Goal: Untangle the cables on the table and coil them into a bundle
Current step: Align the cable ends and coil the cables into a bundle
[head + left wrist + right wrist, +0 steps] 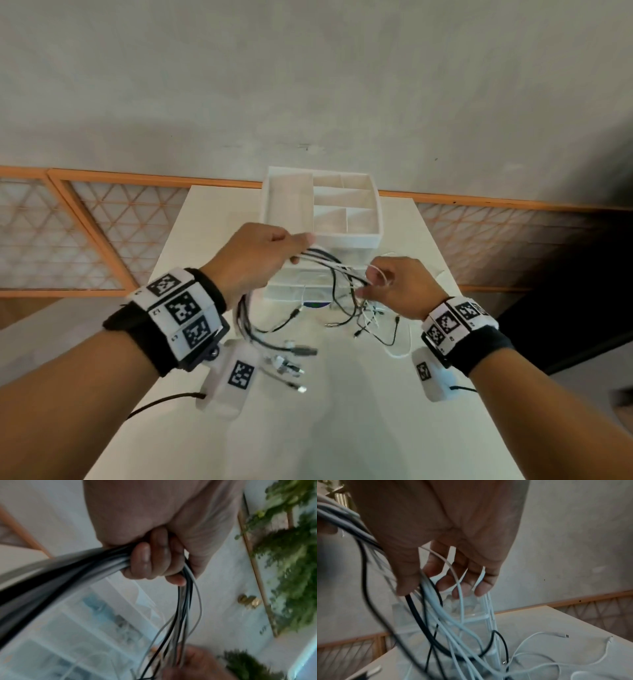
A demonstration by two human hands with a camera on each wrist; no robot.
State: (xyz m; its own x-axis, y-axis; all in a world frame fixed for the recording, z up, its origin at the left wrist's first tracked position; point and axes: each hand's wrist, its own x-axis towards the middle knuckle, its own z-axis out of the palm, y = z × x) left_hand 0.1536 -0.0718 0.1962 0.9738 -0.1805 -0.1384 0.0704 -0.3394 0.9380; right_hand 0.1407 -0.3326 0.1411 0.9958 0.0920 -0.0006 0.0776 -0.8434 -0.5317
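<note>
while both hands hover above a white desk [219,445], a tangle of black and white cables [329,274] stretches between them in the air. the left hand [260,260] is raised on the left side; in the left wrist view its fingers [145,559] are curled tight round a thick bunch of the cables, so this grip is closed on the bunch. from that fist some strands hang down toward the desk, and others run across to the right hand [397,287].

the right hand sits a little lower, on the right. in the right wrist view its fingers [467,577] are loosely bent and spread, with thin white strands threaded between them and black strands passing by the thumb; this grip is a loose hold on several strands.

below the hands, loose cable ends and plugs [294,359] lie scattered on the desk, with more white cable [556,650] trailing to the right. behind the cables stands a white drawer organizer [342,236] with open compartments on top. each wrist wears a black band with black and white square markers.
</note>
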